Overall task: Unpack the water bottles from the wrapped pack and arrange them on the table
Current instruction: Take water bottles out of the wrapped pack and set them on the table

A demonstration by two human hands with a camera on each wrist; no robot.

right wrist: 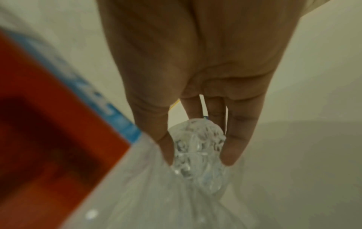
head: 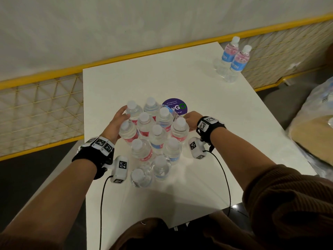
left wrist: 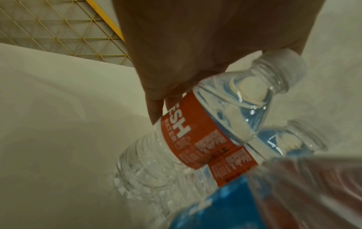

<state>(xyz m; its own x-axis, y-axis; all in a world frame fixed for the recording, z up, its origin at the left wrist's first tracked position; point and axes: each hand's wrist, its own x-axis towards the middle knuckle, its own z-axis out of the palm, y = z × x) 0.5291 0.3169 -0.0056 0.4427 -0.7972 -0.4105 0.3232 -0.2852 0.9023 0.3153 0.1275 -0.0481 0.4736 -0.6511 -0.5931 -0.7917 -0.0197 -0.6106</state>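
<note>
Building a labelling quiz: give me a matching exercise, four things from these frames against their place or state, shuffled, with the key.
Things
1. Pair of clear plastic water bottles with blue labels
2. Round purple sticker
3. Left hand
4. Right hand

Places or states
A. On the cluster's right side
B. Far right corner of the white table
C. Partly hidden behind the cluster of bottles
D. On the cluster's left side

Pairs: 1-B, 2-C, 3-D, 4-A

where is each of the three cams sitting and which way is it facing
Head: looks down at the bottle cluster on the white table; both forearms show.
Left wrist: along the left hand, on a red-labelled bottle.
Right wrist: along the right hand, fingers round a bottle base.
All share the cluster.
</note>
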